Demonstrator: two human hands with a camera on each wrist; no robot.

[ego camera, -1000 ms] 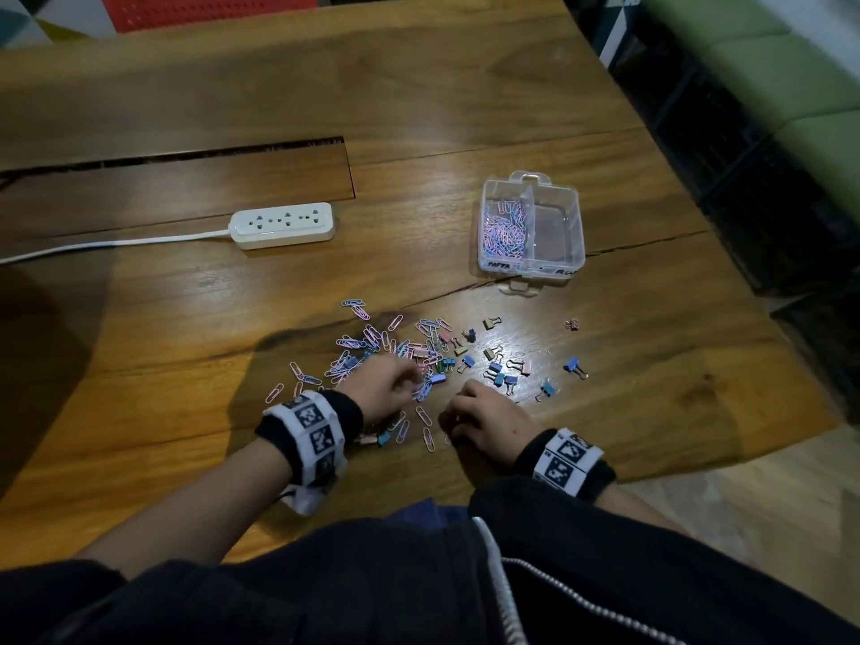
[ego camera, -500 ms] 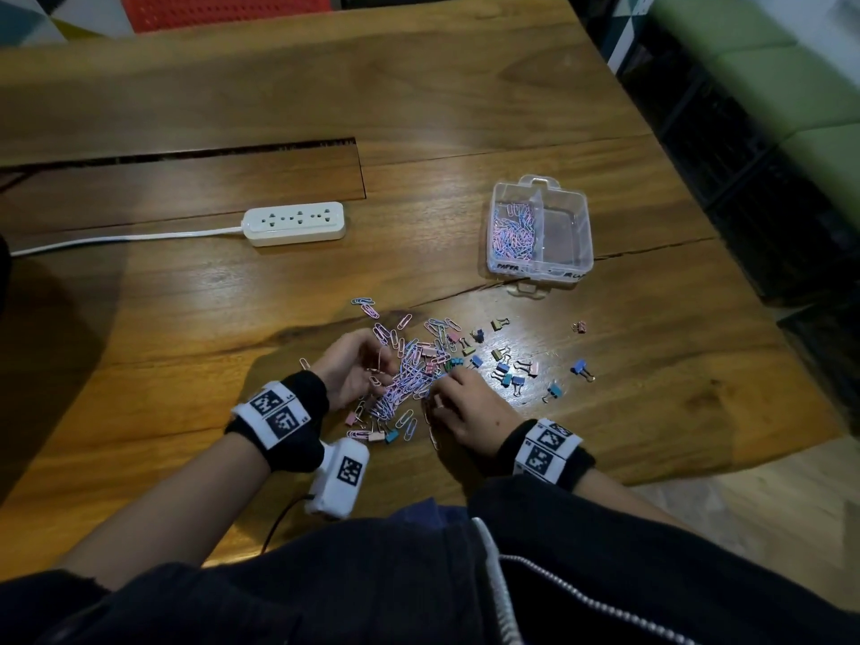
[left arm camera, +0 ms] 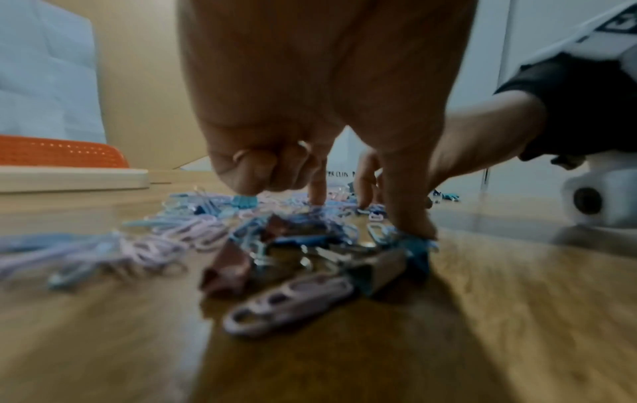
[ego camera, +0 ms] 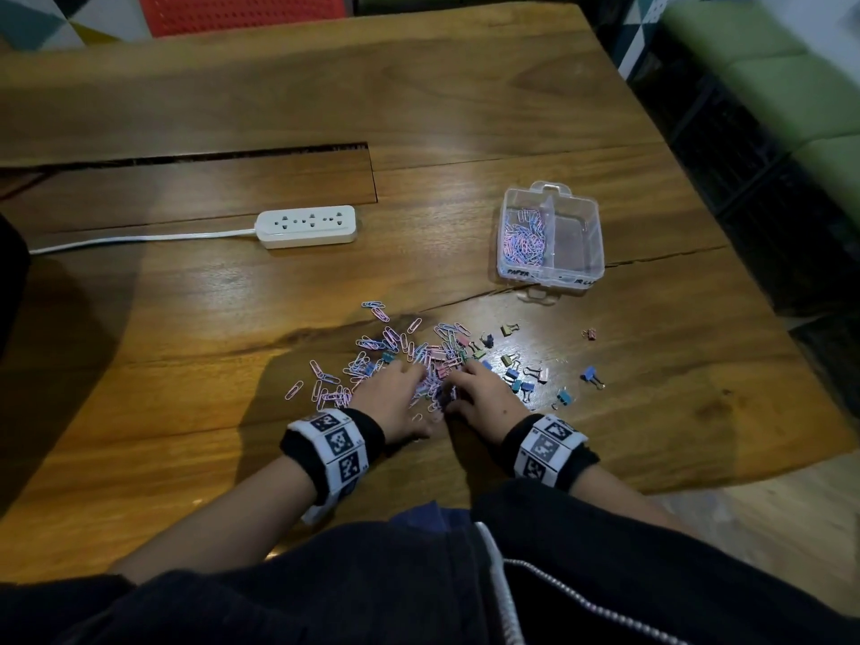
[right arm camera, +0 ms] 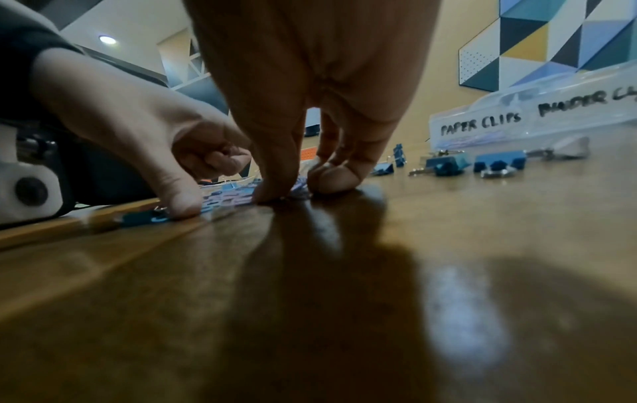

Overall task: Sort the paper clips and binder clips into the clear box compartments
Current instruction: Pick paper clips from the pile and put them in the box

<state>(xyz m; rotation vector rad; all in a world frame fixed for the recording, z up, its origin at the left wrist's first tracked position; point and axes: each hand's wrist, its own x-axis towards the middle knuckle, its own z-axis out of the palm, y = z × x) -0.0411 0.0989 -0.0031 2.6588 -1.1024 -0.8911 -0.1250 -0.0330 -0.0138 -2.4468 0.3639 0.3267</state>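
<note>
A heap of pink and blue paper clips [ego camera: 405, 346] lies mid-table, with small coloured binder clips [ego camera: 516, 374] scattered to its right. My left hand [ego camera: 409, 379] sits on the heap; its fingers [left arm camera: 255, 174] curl round a few paper clips and its thumb presses down. Close beside it, my right hand [ego camera: 465, 379] pinches paper clips [right arm camera: 300, 189] against the wood between thumb and fingertips. Behind stands the clear box [ego camera: 600, 244], labelled PAPER CLIPS and BINDER CLIPS [right arm camera: 517, 120]. Paper clips [ego camera: 523, 239] fill its left compartment; the right one looks bare.
A white power strip [ego camera: 307, 225] with its cable lies to the far left. A long recess [ego camera: 186, 179] cuts the wooden table behind it. The table's edge runs close on the right, with a green sofa [ego camera: 791, 86] beyond. An orange chair [ego camera: 242, 11] stands at the far side.
My left hand turned palm-down again and slid right onto the heap. My right hand moved forward to meet it, so both now work the same clump of paper clips.
</note>
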